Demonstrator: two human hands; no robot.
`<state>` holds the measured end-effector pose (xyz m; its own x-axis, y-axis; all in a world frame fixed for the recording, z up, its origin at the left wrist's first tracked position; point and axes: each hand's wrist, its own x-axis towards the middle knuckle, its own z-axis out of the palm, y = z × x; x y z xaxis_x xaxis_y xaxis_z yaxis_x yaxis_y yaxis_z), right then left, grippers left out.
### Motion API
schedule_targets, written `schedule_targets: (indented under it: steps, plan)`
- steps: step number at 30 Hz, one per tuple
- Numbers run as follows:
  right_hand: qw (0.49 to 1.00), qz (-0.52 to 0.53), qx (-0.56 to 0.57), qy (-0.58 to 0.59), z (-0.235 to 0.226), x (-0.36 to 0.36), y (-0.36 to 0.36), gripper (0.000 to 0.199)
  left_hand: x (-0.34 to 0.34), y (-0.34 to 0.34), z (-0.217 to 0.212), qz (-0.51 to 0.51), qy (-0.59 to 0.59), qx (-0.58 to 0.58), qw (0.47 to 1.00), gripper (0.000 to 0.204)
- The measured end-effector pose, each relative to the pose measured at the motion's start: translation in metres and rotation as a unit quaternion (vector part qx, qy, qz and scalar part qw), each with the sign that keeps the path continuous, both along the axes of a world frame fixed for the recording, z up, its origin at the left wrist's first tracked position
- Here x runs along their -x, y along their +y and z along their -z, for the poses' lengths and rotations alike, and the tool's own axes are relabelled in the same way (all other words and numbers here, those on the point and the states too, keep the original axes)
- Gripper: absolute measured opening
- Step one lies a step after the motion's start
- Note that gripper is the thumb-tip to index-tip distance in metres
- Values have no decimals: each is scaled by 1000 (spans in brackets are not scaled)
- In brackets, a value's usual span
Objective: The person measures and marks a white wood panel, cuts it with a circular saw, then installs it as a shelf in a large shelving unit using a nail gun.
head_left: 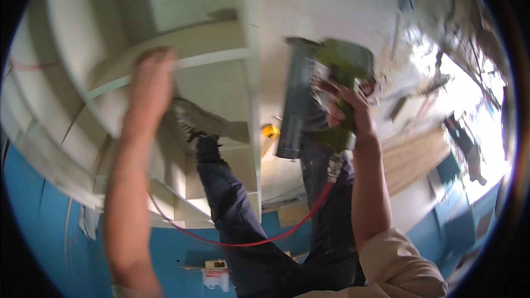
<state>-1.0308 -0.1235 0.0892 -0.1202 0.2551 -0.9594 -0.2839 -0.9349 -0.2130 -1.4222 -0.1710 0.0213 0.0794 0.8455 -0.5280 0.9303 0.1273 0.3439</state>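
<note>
At left, our left hand (154, 60), its grip too blurred to tell, meets the pale, boxy board cabinet (252, 99), its straight pale dividers (215, 57) seemingly set, fastening left unclear, while rightward a green-and-grey nail gun (345, 55) sits grasped in our right hand (353, 107).

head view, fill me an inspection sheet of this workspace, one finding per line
Surface: pale compartmented frame, with one shoe among its compartments; blue surface below it in view.
Things: green-and-gray nail gun, held up off the frame.
Clutter: small yellow object beside the frame; white bag near the lower edge.
Hands: right hand grips the nail gun; left hand is blurred by a divider, contact unclear.
Cables: red hose hangs from the gun, crossing in front of the legs.
Surroundings: bright glare at right.
</note>
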Motion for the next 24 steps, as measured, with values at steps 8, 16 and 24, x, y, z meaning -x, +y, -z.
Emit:
schedule_targets:
  steps: [8, 16, 24]
  plan:
    - [993, -110, 28, -18, -103, 37, 25, 16, -79, -108, -144, -354, -136, -33, 925, 34]
    - [932, -353, -33, -68, -275, 194, 113, 19, -91, -153, -213, -563, -251, -30, 787, 26]
    - [810, -554, -176, -82, -408, 453, 106, 25, -61, -163, -225, -706, -238, -54, 665, 19]
